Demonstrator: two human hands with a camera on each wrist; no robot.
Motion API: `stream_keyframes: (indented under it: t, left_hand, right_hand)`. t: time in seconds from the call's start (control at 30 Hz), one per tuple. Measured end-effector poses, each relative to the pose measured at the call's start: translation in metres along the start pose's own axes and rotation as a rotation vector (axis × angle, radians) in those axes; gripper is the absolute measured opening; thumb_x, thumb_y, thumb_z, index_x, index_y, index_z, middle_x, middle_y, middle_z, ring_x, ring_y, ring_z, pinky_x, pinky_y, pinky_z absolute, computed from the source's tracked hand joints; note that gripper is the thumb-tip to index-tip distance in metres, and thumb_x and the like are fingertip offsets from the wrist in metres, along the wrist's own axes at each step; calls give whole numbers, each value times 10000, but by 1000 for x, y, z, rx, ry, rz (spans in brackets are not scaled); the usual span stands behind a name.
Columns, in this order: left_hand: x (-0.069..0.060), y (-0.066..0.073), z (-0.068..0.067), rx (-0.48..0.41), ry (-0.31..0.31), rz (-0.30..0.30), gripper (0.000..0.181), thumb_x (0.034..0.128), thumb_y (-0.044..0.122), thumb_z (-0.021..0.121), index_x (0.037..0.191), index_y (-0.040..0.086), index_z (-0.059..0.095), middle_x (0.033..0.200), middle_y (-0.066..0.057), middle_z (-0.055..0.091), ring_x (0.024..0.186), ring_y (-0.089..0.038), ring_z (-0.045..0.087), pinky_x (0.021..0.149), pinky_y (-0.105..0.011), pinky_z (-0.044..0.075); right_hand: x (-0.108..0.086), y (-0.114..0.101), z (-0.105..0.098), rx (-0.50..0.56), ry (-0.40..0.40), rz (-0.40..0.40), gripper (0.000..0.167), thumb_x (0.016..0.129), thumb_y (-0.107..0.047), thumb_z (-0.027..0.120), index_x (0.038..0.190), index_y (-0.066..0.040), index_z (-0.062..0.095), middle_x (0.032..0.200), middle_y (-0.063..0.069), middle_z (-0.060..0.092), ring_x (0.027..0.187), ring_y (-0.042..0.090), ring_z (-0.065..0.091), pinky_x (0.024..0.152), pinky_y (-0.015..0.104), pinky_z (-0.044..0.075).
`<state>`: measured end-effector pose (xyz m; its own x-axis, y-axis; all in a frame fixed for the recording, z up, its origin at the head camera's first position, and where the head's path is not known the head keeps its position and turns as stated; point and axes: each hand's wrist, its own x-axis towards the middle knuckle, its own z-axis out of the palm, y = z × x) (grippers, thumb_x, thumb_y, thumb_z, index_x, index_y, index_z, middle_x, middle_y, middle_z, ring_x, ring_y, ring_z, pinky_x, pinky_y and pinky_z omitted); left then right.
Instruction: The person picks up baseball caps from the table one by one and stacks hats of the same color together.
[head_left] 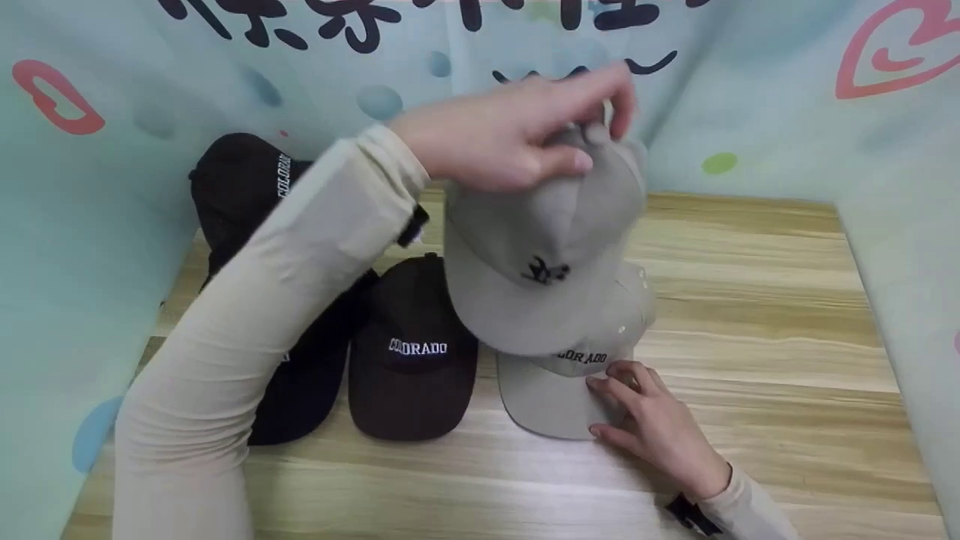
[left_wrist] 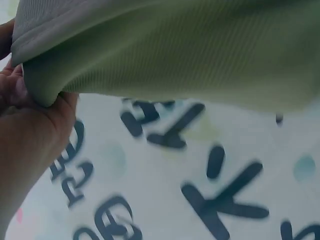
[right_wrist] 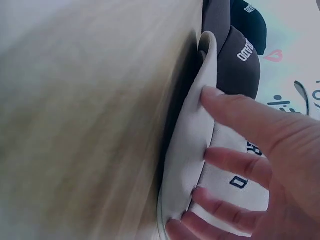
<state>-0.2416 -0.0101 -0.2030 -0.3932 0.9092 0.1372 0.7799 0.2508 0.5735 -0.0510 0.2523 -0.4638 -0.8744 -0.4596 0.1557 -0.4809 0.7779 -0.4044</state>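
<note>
Gray cap [head_left: 545, 240] with dark embroidery, brim toward the wearer's side, held up above the table [head_left: 780, 315] and, in the head view, partly in front of the pale COLORADO cap [head_left: 562, 399]. Left hand [head_left: 517, 135] pinched on its rear part, fingers and thumb bent round the cloth. Right hand [head_left: 656, 424] loosely spread, gripping nothing, fingertips and thumb on the pale one's brim. Just left of that, a dark brown cap [head_left: 412, 379]; beyond, a black cap [head_left: 307, 394] (partly hidden by the sleeve [head_left: 247, 337]); at the back left, another dark cap [head_left: 236, 187].
</note>
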Motion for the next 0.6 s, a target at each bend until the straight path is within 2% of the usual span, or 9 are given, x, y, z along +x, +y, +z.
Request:
stream_keyframes:
  t: [0.1,0.17,0.33,0.5,0.6]
  left_hand:
    - [6,8,22,-62,-58,40,290,975,84,536,1205,100,360,1091,-2,512,1007,-57,519,901,-194,407]
    - [9,12,38,-110,-97,73,300,972,83,542,1184,85,330,1083,-15,482,1023,-63,517,916,-176,400]
    - [10,17,73,-213,-128,145,250,967,36,530,1055,78,299,970,-53,379,895,-136,472,836,-207,405]
    - [7,7,104,-340,-130,146,261,952,-34,515,1022,72,287,958,-56,325,823,-145,392,784,-231,361]
    - [8,-4,119,-455,-143,160,276,945,-69,505,1036,55,276,983,-70,321,878,-123,405,821,-225,350]
  right_hand:
    - [-6,3,0,-7,-3,-20,561,744,-358,830,1221,-126,648,1226,129,502,1123,317,508,732,489,535]
    - [-9,7,-2,12,-25,-41,556,762,-359,817,1235,-126,641,1251,118,495,1144,302,497,774,481,527]
    - [-19,26,-16,134,-57,-102,452,778,-237,819,1176,-102,654,1258,33,525,1113,193,533,893,367,478]
    - [-35,40,-27,171,-7,-80,533,729,-143,847,1212,-52,640,1208,25,586,1058,194,588,935,158,390]
    - [-41,41,-30,176,-4,-52,540,725,-134,850,1215,-56,640,1181,15,610,1033,185,601,913,141,393]
